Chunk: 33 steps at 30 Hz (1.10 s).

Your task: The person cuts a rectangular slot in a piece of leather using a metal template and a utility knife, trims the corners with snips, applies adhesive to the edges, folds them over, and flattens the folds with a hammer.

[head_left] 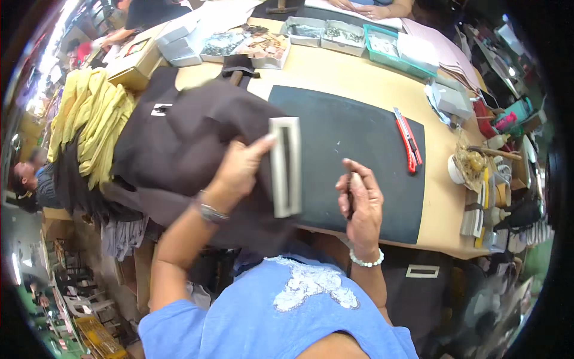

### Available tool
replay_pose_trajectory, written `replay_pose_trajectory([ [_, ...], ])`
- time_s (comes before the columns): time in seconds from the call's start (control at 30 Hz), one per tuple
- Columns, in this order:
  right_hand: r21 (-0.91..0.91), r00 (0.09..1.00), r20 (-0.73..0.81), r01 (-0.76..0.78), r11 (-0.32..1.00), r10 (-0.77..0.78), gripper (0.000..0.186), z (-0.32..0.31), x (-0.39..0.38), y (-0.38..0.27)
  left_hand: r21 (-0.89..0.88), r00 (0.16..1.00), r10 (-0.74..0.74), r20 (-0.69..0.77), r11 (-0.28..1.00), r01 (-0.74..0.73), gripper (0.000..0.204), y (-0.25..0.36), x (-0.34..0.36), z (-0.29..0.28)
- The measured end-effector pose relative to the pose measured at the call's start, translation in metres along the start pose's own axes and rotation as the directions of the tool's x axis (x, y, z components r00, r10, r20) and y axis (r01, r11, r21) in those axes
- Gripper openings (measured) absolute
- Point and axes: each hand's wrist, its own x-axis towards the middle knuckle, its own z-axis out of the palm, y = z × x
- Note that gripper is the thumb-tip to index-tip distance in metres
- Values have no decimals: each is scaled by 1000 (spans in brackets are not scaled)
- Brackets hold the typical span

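A dark brown fabric piece (191, 134), blurred in places, is bunched over the left part of the table. My left hand (238, 170) is closed on its right side, with the thumb at a pale rectangular frame (293, 167) that has a long slot. The frame stands on end over the left part of a black mat (353, 119). To the right of it, above the mat's near edge, my right hand (366, 209) pinches a small, dark, narrow object (349, 200) whose kind I cannot make out. A red utility knife (409, 140) lies on the mat's right side.
Boxes of small parts (260, 51) and a teal tray (394, 63) line the table's far side. A hammer (237, 75) lies behind the fabric. Yellow cloth (89, 119) is piled at left, and a white bowl (457, 170) stands at right. Another person's hands (371, 12) rest at the far edge.
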Motion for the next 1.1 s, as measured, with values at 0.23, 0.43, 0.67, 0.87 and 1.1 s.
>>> replay_pose_trajectory([
  [0.23, 19, 990, -25, -139, 990, 139, 28, 10, -3, 29, -318, 998, 64, 15, 946, -56, 22, -47, -13, 57],
  [0.43, 31, 978, -40, -205, 978, 206, 24, 13, -4, 38, -272, 993, 116, -35, 955, -121, 19, -48, -19, 47],
  [0.67, -14, 965, -29, -260, 966, 259, 23, 15, 3, 29, -294, 994, 110, -26, 949, -113, 19, -51, -20, 40],
  [0.87, -21, 959, -5, -283, 959, 283, 23, 15, 3, 21, -266, 989, 143, -43, 952, -149, 20, -47, -21, 38],
  [1.1, -60, 962, -21, -272, 960, 271, 24, 19, 3, 21, -276, 985, 169, -28, 946, -170, 24, -47, -23, 37],
])
